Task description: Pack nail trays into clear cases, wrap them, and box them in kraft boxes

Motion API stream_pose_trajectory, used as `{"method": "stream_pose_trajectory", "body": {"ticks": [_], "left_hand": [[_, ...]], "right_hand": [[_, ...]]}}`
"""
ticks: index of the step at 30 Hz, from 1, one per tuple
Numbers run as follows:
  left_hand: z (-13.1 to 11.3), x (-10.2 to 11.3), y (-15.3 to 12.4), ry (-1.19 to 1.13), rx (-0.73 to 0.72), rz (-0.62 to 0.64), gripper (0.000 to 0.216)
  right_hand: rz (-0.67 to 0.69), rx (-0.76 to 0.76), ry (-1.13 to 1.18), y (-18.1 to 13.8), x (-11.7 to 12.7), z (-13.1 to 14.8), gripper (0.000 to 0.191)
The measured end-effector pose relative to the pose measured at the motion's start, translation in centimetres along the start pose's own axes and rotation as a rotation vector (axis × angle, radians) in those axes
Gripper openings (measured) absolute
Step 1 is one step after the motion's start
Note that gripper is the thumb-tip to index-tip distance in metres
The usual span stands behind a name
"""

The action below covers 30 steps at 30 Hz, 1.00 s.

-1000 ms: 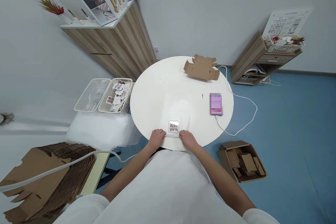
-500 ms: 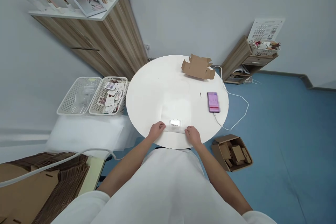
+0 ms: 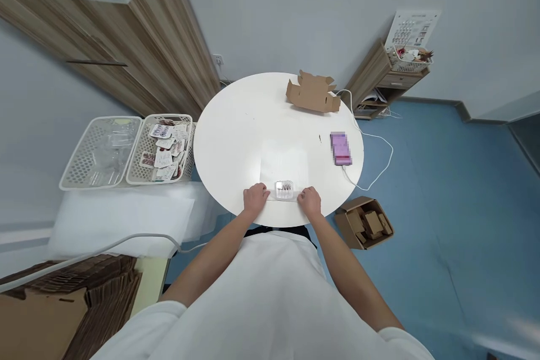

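A thin, translucent white wrapping sheet point(image 3: 276, 167) lies on the white round table point(image 3: 228, 124), its near edge close to me. On its near part rests a small clear case point(image 3: 284, 189) with several small dark pieces in a row, perhaps false nails. My left hand point(image 3: 256, 199) is closed on the sheet's near left edge, just left of the case. On the other side my right hand point(image 3: 310, 201) pinches the near right edge. The fingertips of both hands are partly hidden.
An unfolded brown cardboard box point(image 3: 313, 93) lies at the table's far side. A purple, pixelated phone-like object point(image 3: 341, 149) with a white cable point(image 3: 382, 166) is at right. Baskets of clear cases point(image 3: 105, 152) and cards point(image 3: 164, 146) stand left. A carton point(image 3: 365, 223) sits on the floor.
The sheet's near edge lay over the case's lower part; now the case shows more fully, with its row of pieces visible. Both hands still hold the sheet. The view has shifted slightly.
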<state>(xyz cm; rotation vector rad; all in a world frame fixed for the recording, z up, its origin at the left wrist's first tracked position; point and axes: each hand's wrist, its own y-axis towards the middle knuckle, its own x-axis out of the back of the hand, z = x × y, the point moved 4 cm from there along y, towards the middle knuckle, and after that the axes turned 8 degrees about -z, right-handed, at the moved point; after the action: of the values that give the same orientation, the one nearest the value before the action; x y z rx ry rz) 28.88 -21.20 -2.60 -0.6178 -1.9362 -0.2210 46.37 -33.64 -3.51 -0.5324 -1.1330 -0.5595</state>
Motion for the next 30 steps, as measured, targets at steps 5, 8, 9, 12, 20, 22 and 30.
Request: {"method": "stream_pose_trajectory", "body": {"ticks": [5, 8, 9, 12, 20, 22, 30], "left_hand": [[-0.5, 0.4, 0.0, 0.071, -0.202, -0.171, 0.019], [-1.3, -0.1, -0.1, 0.09, -0.397, -0.13, 0.022], [-1.5, -0.3, -0.2, 0.09, -0.456, -0.105, 0.025], [-1.9, -0.8, -0.3, 0.088, -0.554, -0.06, 0.031], [-2.3, -0.6, -1.5, 0.098, -0.596, -0.009, 0.021], [-2.5, -0.4, -1.7, 0.109, -0.595, 0.009, 0.015], [-2.9, -0.4, -1.2, 0.185, -0.548, 0.051, 0.029]], "right_hand": [[-0.137, 0.034, 0.007, -0.7, 0.2, 0.6, 0.027], [-0.244, 0.154, -0.098, -1.2, 0.5, 1.4, 0.031], [-0.251, 0.212, -0.135, -1.4, 0.5, 1.7, 0.032], [-0.198, 0.378, -0.211, -1.9, 0.2, 2.3, 0.031], [-0.013, 0.457, -0.231, -2.7, -1.0, 1.2, 0.03], [-0.001, 0.439, -0.213, -3.0, -0.9, 1.2, 0.025], [0.077, 0.455, -0.296, -3.0, 0.6, 2.3, 0.04]]}}
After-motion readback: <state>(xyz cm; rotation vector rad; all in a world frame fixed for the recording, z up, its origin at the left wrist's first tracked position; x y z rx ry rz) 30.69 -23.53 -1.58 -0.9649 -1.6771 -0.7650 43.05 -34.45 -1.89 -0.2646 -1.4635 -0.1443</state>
